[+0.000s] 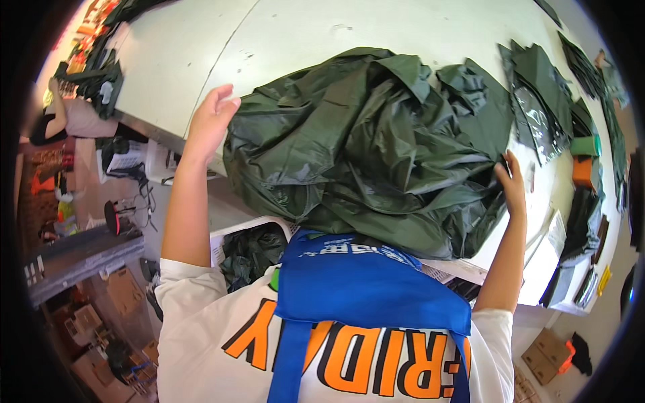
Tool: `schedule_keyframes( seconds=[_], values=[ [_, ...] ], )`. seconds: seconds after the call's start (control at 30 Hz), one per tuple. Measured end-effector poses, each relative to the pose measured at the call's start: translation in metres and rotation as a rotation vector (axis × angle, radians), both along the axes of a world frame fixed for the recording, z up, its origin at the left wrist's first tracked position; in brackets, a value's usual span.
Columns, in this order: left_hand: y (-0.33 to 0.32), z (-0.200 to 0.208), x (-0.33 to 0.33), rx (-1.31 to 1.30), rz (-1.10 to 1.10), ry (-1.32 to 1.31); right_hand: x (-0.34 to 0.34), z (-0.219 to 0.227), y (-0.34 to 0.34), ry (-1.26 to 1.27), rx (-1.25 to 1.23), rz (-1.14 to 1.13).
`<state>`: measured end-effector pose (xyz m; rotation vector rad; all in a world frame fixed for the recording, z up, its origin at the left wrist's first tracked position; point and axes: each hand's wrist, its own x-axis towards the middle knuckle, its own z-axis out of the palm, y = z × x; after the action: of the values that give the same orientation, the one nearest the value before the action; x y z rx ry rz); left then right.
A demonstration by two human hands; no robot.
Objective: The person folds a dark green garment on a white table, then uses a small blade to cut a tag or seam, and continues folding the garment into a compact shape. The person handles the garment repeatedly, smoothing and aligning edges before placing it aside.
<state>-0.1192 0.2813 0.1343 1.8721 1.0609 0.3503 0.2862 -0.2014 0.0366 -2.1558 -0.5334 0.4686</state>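
Observation:
A large piece of dark green, shiny thin fabric (336,141) lies crumpled across the white table (295,27) in front of me. It looks like rainwear, though its exact shape is lost in the folds. My left hand (215,121) is raised at the fabric's left end, with fingers apart and nothing held. At the right end, my right hand (513,185) touches the fabric's edge, its thumb and fingers spread. The fabric's near side hangs over the table edge against my blue apron (369,289).
Folded dark green pieces (544,94), one in clear plastic, lie on the right. Beyond them sit a green box (586,146) and an orange box (584,172). A white basket (269,221) of dark material stands below the table. Another person (80,117) is at far left.

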Motion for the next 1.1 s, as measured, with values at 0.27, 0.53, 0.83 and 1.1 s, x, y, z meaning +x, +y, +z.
schedule_keyframes(
  seconds=[0.27, 0.53, 0.83, 1.1],
  values=[
    [0.002, -0.013, -0.018, 0.433, -0.468, 0.459, -0.037, 0.046, 0.022, -0.147, -0.423, 0.310],
    [0.028, 0.009, 0.005, -0.409, -0.108, -0.427, 0.095, 0.038, -0.090, -0.646, -0.406, -0.453],
    [0.021, -0.053, 0.067, 0.015, -0.335, 0.180, -0.183, 0.084, 0.134, 0.024, 0.212, 0.306],
    [0.006, -0.018, 0.120, 0.317, -0.678, 0.191, -0.224, 0.021, 0.239, 0.265, 0.178, 0.388]
  ],
)
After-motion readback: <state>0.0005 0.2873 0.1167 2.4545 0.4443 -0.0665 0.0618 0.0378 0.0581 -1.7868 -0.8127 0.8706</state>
